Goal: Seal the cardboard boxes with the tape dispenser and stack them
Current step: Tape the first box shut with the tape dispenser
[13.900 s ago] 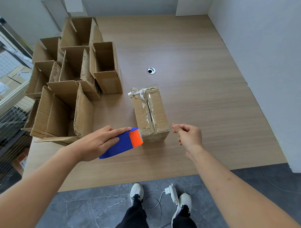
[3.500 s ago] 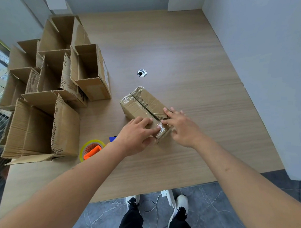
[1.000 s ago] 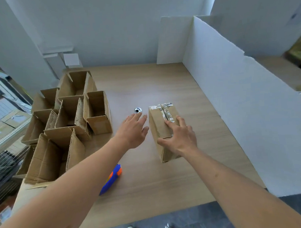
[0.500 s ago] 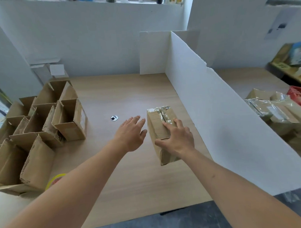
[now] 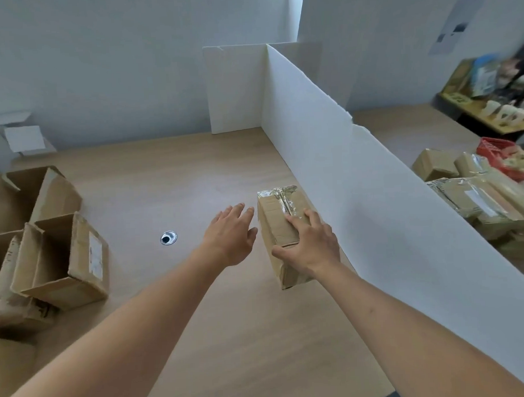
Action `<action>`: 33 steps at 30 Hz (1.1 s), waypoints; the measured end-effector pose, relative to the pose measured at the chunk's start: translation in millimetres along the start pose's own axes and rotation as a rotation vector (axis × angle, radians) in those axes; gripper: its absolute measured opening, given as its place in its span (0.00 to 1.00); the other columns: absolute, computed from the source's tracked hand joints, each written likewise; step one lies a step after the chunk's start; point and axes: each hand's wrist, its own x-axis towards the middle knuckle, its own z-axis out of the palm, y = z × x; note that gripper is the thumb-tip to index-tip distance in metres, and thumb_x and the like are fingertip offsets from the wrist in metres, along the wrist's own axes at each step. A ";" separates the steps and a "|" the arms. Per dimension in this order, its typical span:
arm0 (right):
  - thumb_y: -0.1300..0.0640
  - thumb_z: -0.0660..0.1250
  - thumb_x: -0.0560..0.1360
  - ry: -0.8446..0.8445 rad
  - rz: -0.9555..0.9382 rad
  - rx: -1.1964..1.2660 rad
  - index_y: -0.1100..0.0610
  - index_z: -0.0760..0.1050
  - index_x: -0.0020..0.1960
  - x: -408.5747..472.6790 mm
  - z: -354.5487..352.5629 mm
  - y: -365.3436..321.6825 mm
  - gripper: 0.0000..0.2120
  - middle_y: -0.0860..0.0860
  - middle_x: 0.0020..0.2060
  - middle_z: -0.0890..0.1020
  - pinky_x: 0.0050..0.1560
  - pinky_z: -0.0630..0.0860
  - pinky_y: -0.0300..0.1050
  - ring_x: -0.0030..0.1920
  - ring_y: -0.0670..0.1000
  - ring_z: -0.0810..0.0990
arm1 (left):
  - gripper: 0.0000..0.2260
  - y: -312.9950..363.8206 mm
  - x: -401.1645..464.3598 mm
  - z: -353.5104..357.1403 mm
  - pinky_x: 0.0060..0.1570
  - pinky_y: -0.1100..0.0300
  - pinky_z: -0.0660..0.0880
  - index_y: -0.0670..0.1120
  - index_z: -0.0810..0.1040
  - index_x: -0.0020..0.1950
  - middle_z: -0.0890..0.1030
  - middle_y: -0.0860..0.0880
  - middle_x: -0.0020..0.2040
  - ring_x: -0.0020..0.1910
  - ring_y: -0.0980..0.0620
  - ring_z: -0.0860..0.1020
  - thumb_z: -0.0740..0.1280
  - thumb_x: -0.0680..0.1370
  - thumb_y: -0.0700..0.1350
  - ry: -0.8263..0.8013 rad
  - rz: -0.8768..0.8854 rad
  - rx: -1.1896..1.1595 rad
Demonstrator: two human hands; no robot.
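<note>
A small cardboard box sealed with clear tape (image 5: 277, 211) stands on the wooden table (image 5: 171, 177), close to the white partition. My right hand (image 5: 311, 245) grips it from above, fingers over the taped top and thumb on its left side. My left hand (image 5: 231, 235) hovers open just left of the box, fingers straight, not touching it. The tape dispenser is out of view.
Several open, unsealed cardboard boxes (image 5: 58, 259) crowd the table's left edge. A white partition (image 5: 343, 171) walls off the right side; behind it lie several taped boxes (image 5: 474, 197) and a red basket (image 5: 500, 154). A metal cable hole (image 5: 168, 238) is set in the tabletop.
The view has lifted and swung right, dropping the tape dispenser out of sight and revealing more taped boxes behind the partition. My right hand keeps its hold on the box, which has shifted slightly toward the partition.
</note>
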 end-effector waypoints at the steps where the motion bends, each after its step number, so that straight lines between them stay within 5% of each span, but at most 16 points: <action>1: 0.28 0.65 0.60 -0.001 0.002 -0.001 0.36 0.64 0.76 10.8 1.1 -0.2 0.45 0.46 0.76 0.60 0.69 0.67 0.54 0.68 0.58 0.68 | 0.27 -3.6 11.8 -0.8 0.79 0.48 0.54 0.49 0.54 0.83 0.56 0.46 0.83 0.82 0.43 0.54 0.54 0.85 0.56 -0.005 0.006 0.002; 20: 0.28 0.63 0.61 0.043 -0.070 -0.027 0.36 0.66 0.74 268.3 82.0 76.3 0.41 0.46 0.77 0.61 0.70 0.67 0.54 0.69 0.58 0.67 | 0.25 -8.8 242.6 58.0 0.78 0.49 0.56 0.46 0.59 0.81 0.58 0.44 0.82 0.80 0.42 0.57 0.56 0.85 0.54 -0.029 -0.117 -0.033; 25: 0.28 0.61 0.65 0.038 -0.080 -0.068 0.36 0.64 0.75 296.2 97.0 97.6 0.39 0.47 0.80 0.57 0.78 0.55 0.58 0.79 0.64 0.54 | 0.26 -4.1 262.7 77.5 0.78 0.48 0.56 0.47 0.58 0.81 0.58 0.44 0.82 0.80 0.42 0.57 0.56 0.85 0.53 -0.088 -0.128 -0.044; 33: 0.34 0.64 0.72 -0.019 -0.112 -0.066 0.43 0.60 0.80 320.4 96.2 97.5 0.38 0.54 0.83 0.51 0.81 0.42 0.53 0.82 0.54 0.46 | 0.26 -2.6 276.8 86.7 0.78 0.47 0.56 0.47 0.58 0.82 0.58 0.43 0.82 0.80 0.42 0.57 0.56 0.85 0.54 -0.106 -0.114 -0.055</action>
